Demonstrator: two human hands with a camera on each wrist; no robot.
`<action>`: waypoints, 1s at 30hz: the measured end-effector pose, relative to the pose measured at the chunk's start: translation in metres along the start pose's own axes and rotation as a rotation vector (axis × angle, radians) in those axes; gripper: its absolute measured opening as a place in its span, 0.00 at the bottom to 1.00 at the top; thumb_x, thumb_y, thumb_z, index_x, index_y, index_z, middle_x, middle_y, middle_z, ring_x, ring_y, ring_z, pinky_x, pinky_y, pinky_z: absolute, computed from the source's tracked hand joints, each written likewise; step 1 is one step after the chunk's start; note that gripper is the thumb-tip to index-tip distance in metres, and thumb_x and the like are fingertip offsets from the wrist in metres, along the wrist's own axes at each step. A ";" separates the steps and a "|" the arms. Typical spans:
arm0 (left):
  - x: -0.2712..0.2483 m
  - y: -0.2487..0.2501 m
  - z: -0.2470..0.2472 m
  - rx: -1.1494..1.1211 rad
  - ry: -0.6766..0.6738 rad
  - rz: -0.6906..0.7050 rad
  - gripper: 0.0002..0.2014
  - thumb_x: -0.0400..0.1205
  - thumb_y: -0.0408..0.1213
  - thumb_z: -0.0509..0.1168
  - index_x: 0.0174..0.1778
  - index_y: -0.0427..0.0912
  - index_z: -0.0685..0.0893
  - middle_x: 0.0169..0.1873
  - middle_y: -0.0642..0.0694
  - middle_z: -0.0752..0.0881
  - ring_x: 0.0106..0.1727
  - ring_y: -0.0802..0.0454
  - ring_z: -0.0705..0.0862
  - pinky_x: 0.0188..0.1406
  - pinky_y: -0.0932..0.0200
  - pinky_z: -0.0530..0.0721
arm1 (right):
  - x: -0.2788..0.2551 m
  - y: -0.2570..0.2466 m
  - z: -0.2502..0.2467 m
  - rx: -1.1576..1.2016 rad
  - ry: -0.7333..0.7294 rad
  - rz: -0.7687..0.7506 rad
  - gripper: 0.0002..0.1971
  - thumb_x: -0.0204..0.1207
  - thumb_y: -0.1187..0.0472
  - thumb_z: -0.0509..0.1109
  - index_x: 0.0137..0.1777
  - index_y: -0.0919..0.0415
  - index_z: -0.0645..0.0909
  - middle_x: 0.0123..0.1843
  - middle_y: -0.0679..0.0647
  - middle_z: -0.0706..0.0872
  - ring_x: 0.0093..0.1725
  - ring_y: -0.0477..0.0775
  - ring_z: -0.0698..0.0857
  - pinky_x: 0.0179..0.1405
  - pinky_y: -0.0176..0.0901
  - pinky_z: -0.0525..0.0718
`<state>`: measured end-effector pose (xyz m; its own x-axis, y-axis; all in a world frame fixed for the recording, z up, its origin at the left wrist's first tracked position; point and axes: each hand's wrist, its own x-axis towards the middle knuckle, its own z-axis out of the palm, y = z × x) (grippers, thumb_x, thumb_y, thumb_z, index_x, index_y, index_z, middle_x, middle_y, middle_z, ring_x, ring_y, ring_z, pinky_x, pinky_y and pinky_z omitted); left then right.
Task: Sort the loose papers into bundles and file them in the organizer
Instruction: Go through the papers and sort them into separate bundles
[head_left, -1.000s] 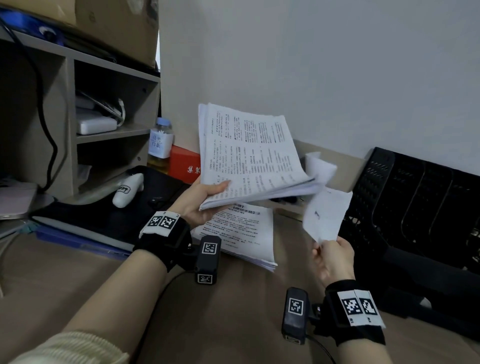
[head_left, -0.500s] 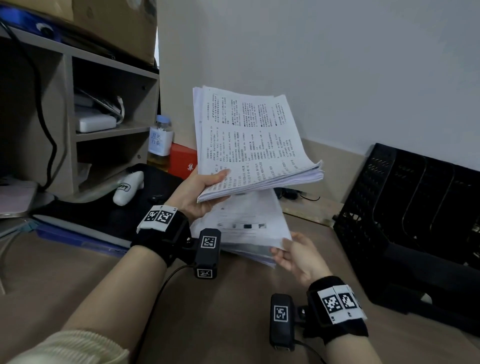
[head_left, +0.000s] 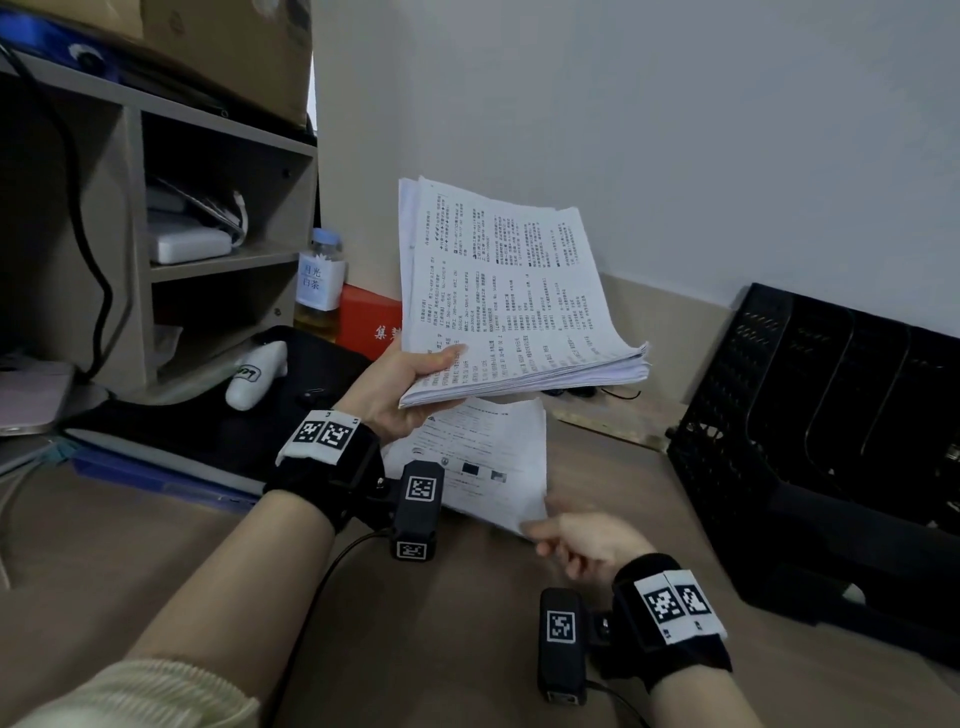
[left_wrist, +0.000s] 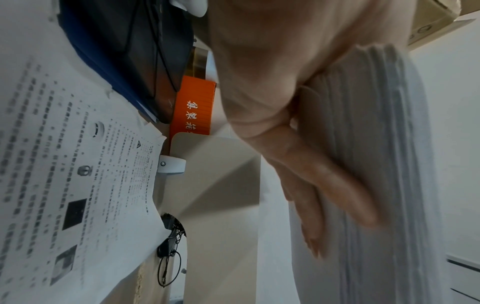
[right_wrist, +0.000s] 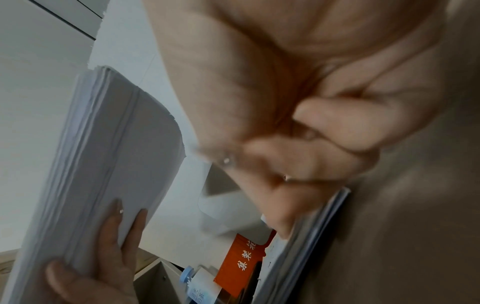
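My left hand (head_left: 410, 384) grips a thick bundle of printed papers (head_left: 509, 291) by its near left corner and holds it tilted above the desk. In the left wrist view my fingers (left_wrist: 311, 185) lie flat under the bundle (left_wrist: 376, 164). Below it, a stack of sheets (head_left: 483, 457) lies on the desk, topped by a page with small pictures. My right hand (head_left: 582, 540) pinches that top sheet's near right corner, its fingers curled. The black mesh organizer (head_left: 810, 415) stands at the right, and its slots look empty.
A wooden shelf unit (head_left: 208, 260) stands at the left. Against the wall sit a bottle (head_left: 319, 280) and a red box (head_left: 369, 322). A white device (head_left: 257, 374) lies on a black pad (head_left: 208, 415), with a blue folder (head_left: 156, 475) beneath.
My right hand brought a loose sheet down from the air onto the desk stack and now sits at its corner. The left hand's bundle rose slightly.
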<state>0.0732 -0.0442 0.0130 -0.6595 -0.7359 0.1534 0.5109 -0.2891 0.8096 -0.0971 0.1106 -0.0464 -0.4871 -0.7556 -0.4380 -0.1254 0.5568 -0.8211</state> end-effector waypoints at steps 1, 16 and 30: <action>0.000 0.000 0.001 0.019 0.001 0.005 0.22 0.82 0.24 0.64 0.70 0.46 0.76 0.61 0.39 0.87 0.50 0.45 0.90 0.27 0.57 0.89 | 0.001 0.000 0.000 -0.006 -0.003 -0.005 0.23 0.76 0.64 0.73 0.67 0.46 0.71 0.21 0.47 0.78 0.15 0.38 0.69 0.12 0.27 0.60; -0.001 -0.008 -0.010 0.245 -0.089 -0.128 0.22 0.82 0.23 0.64 0.68 0.50 0.76 0.58 0.42 0.89 0.48 0.45 0.91 0.32 0.52 0.91 | -0.006 -0.012 -0.035 0.637 0.435 -0.426 0.14 0.86 0.50 0.55 0.54 0.54 0.81 0.42 0.49 0.85 0.28 0.46 0.76 0.27 0.40 0.65; -0.001 -0.011 -0.003 0.194 -0.216 -0.210 0.21 0.82 0.20 0.61 0.66 0.46 0.80 0.60 0.37 0.88 0.54 0.41 0.90 0.43 0.46 0.91 | -0.019 -0.017 -0.036 0.355 0.152 -0.532 0.17 0.84 0.61 0.60 0.67 0.43 0.79 0.60 0.44 0.89 0.58 0.48 0.86 0.50 0.46 0.82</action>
<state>0.0702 -0.0423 0.0024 -0.8509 -0.5204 0.0719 0.2517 -0.2836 0.9253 -0.1168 0.1276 -0.0110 -0.5571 -0.8248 0.0965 -0.1031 -0.0466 -0.9936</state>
